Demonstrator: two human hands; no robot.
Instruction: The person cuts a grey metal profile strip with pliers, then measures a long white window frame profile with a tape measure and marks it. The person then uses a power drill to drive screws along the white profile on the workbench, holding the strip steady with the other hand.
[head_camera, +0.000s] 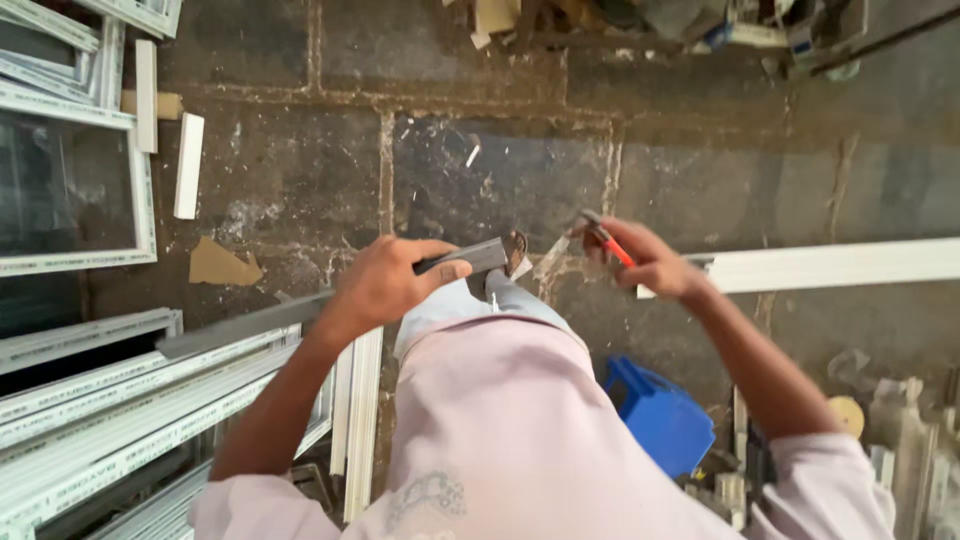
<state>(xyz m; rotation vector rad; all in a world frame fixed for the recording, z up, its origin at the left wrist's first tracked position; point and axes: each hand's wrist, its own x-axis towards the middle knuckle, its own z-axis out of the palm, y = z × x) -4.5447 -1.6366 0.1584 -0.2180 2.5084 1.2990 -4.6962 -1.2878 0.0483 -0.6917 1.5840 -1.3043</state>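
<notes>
My left hand (385, 280) grips a long grey metal strip (250, 325) near its far end; the strip runs down to the left past white window frames. My right hand (645, 260) is closed around a small tool with a red handle (612, 245), held just right of the strip's end. Both hands are above a stone floor, over my raised knee in pale trousers (480, 305). My foot in a sandal (515, 250) shows just beyond the strip's tip.
White window frames (90, 420) are stacked at lower left and a glazed frame (70, 190) leans at upper left. A long white profile (830, 265) lies at right. A blue plastic box (655, 410) sits by my right side. Scrap offcuts (188, 165) and cardboard (222, 265) litter the floor.
</notes>
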